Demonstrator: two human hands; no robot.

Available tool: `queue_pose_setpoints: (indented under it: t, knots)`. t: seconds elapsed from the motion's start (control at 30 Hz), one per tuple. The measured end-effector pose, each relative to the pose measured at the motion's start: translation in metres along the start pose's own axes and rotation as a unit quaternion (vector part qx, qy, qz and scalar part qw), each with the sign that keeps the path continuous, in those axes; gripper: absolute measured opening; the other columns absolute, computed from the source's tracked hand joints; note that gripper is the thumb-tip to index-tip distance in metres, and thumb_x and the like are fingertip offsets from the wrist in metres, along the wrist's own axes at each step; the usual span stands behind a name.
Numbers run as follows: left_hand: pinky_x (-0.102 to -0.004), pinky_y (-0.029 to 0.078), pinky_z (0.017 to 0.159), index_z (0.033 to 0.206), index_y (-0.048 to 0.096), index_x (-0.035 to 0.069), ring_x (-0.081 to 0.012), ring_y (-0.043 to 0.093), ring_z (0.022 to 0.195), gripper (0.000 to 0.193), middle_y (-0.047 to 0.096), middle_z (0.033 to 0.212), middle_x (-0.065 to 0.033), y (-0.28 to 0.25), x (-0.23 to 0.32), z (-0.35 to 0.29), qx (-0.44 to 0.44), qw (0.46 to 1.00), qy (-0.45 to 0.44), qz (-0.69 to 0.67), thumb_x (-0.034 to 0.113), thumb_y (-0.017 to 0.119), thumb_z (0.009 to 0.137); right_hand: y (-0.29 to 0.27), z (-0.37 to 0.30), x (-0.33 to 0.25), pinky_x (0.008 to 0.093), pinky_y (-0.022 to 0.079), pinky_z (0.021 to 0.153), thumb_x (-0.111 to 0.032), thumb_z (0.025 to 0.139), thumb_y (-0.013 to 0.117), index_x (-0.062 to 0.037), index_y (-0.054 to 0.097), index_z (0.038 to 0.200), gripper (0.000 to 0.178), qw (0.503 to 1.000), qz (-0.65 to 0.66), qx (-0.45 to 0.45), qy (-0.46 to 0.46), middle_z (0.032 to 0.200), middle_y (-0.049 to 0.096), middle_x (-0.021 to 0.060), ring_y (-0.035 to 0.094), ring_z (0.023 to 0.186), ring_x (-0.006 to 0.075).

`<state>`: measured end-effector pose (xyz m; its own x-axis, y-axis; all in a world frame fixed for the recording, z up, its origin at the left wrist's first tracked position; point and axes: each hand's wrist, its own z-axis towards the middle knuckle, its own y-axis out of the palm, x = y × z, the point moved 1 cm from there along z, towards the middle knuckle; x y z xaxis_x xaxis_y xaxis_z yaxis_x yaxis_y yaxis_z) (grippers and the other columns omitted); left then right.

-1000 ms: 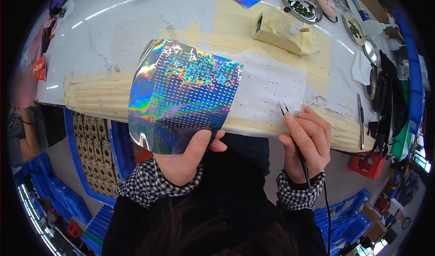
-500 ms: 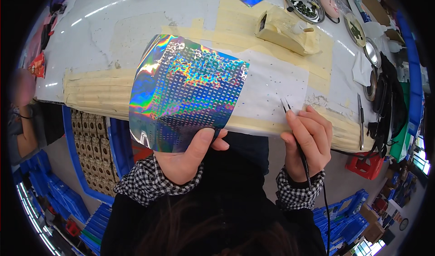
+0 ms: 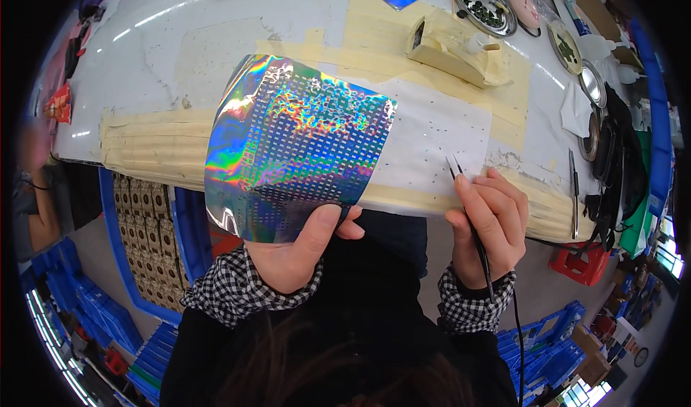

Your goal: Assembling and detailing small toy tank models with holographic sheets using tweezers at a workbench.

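A shiny holographic sticker sheet with rows of small rectangles bends over my left hand. That hand grips its lower edge, thumb in front and most fingers hidden behind; a small dark thing shows by the fingertips. My right hand is closed round dark tweezers with bright tips. The tips point up and left, just over a white paper dotted with tiny specks. Whether anything sits between the tips is too small to tell.
Beyond the paper stands a tape-covered block. Round metal dishes with dark bits lie at the far right. A thin metal tool rests at the right edge. A crate of brown parts stands below left, near another person's arm.
My hands, the sheet and the tweezers hold almost the same place. At the far left, the other person's hand has shifted slightly.
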<state>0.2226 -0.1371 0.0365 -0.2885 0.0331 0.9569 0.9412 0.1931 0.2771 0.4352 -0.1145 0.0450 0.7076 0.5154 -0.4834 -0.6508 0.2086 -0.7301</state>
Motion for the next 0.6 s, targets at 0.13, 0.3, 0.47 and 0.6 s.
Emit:
queue_pose_setpoints:
  t: [0.13, 0.3, 0.47, 0.6]
  knots:
    - [-0.0299, 0.055, 0.049, 0.109, 0.055, -0.007, -0.0229, 0.064, 0.061, 0.03, 0.066, 0.084, -0.0185, 0.0007, -0.001, -0.0008, 0.016, 1.0, -0.008, -0.006, 0.01, 0.061, 0.085, -0.0003, 0.0001, -0.0002, 0.0417, 0.05, 0.089, -0.018, 0.075, 0.074, -0.0068, 0.069, 0.107, 0.035, 1.0, 0.001, -0.001, 0.003, 0.089, 0.062, 0.0056, 0.057, 0.088, 0.0243]
    - [-0.0299, 0.055, 0.049, 0.109, 0.055, -0.007, -0.0231, 0.064, 0.062, 0.029, 0.066, 0.084, -0.0185, -0.0004, -0.0007, -0.0008, 0.008, 1.0, -0.004, -0.003, 0.009, 0.061, 0.085, 0.0009, 0.0001, -0.0004, 0.0412, 0.05, 0.088, -0.018, 0.074, 0.074, -0.0069, 0.069, 0.107, 0.035, 1.0, -0.006, 0.005, 0.007, 0.088, 0.061, 0.0059, 0.057, 0.088, 0.0249]
    - [-0.0299, 0.056, 0.049, 0.11, 0.054, -0.007, -0.023, 0.064, 0.062, 0.03, 0.066, 0.085, -0.0187, -0.001, -0.0008, -0.0004, -0.001, 1.0, -0.001, -0.003, 0.009, 0.061, 0.086, 0.0029, -0.0001, -0.0011, 0.0408, 0.05, 0.086, -0.017, 0.073, 0.074, -0.0069, 0.069, 0.107, 0.036, 1.0, -0.013, 0.01, 0.016, 0.087, 0.06, 0.0063, 0.057, 0.087, 0.0256]
    - [-0.0299, 0.056, 0.05, 0.111, 0.053, -0.006, -0.023, 0.064, 0.063, 0.03, 0.065, 0.086, -0.0187, -0.0016, 0.0021, 0.0, -0.022, 1.0, -0.009, 0.005, 0.01, 0.06, 0.086, 0.0026, 0.0007, -0.001, 0.0405, 0.05, 0.085, -0.015, 0.073, 0.075, -0.0066, 0.069, 0.107, 0.036, 1.0, -0.015, 0.012, 0.025, 0.086, 0.06, 0.0064, 0.056, 0.086, 0.0259]
